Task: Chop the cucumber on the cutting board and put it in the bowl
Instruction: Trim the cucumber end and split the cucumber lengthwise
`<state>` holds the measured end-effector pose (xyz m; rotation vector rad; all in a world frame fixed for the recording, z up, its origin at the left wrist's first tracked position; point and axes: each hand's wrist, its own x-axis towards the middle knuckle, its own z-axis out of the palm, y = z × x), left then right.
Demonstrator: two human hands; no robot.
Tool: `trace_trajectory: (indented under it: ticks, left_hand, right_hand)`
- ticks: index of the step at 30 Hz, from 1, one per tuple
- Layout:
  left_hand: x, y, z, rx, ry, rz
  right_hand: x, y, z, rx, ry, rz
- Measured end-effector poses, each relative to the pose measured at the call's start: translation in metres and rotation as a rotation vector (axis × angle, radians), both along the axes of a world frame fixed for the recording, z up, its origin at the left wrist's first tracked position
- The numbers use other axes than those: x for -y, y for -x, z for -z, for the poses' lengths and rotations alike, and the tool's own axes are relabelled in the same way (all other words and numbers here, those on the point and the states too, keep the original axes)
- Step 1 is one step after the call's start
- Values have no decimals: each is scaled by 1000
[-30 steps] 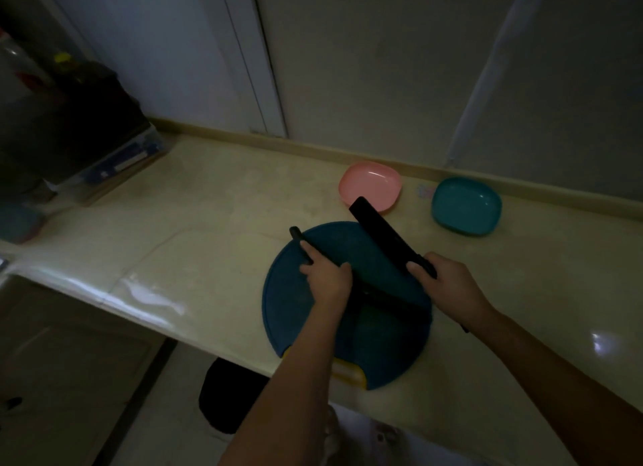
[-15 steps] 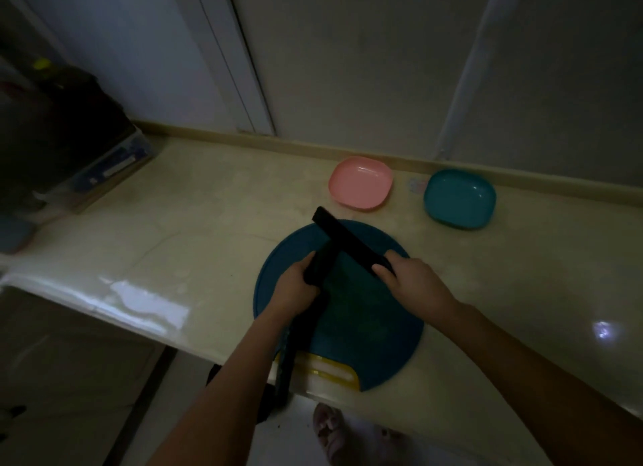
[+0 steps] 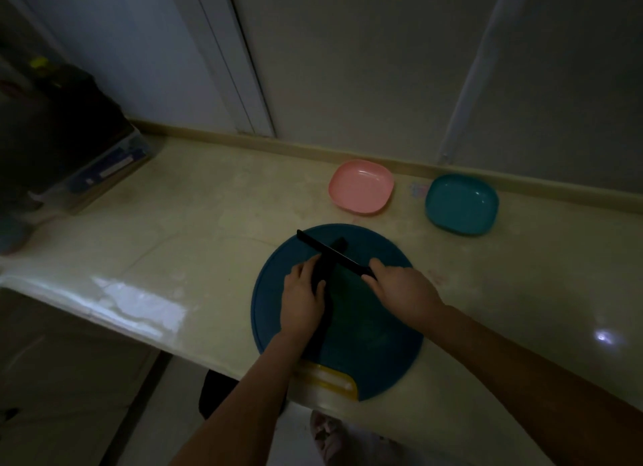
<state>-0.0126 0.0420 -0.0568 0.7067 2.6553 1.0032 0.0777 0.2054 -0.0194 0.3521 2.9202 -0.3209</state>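
A long dark cucumber (image 3: 325,267) lies lengthwise on the round blue cutting board (image 3: 382,354), running from its far part toward me. My left hand (image 3: 302,300) holds the cucumber near its middle, fingers curled over it. My right hand (image 3: 403,288) grips the handle of a dark knife (image 3: 330,255). The blade lies across the cucumber near its far end and points left. A pink bowl (image 3: 362,187) and a teal bowl (image 3: 462,204) stand behind the board near the wall. The light is dim.
The pale counter (image 3: 174,243) ends in a front edge just under the board's yellow handle (image 3: 330,380). A dark box on a lidded container (image 3: 87,159) stands at the far left. A foot shows on the floor below.
The cucumber was turned and laid flat along the board. My left hand slid up it. The knife blade came down across the cucumber's far end.
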Motion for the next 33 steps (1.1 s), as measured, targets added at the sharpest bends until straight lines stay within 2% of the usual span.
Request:
trace_trajectory:
  ticks: [13,22,33]
  left_hand:
    - [-3,0,-2,17,-3,-22]
    - [1,4,4,43,-23,-12]
    - [2,8,-3,111,-32,33]
  right_hand:
    - [8,15,5,101,158,30]
    - [16,20,14,77,116,47]
    - [34,-13,6,56,278,351]
